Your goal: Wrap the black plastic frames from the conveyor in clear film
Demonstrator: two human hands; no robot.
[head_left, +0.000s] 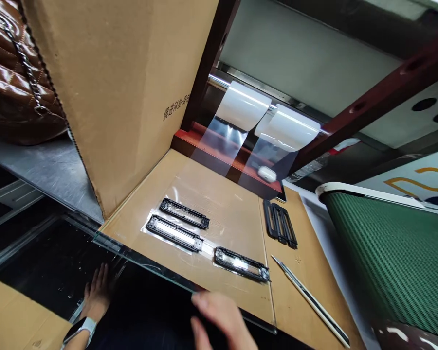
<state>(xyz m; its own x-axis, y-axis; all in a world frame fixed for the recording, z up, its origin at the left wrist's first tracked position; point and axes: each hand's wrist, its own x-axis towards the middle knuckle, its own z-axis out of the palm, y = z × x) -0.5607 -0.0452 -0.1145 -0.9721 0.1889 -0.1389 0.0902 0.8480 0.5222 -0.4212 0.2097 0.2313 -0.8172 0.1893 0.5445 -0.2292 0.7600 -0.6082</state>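
Note:
My left hand [96, 295], with a watch [81, 330] on its wrist, lies with fingers stretched out over a dark surface below the board's left side. At the front edge of the glass-topped board [208, 187], my right hand [224, 318] is partly in view, thumb and forefinger apart and nothing seen between them. Just beyond it lies a slim black plastic frame [241, 264] on clear film. Two more such frames, one nearer [173, 234] and one farther [184, 213], lie to its left. Other black frames [279, 223] are grouped at the right.
A utility knife [312, 301] lies right of the frames. Two rolls of clear film [244, 104] hang on a rod behind, with a white earbud case [267, 173] below. A cardboard box [124, 97] stands left, a green conveyor belt [390, 262] right. A brown quilted bag [14, 82] sits far left.

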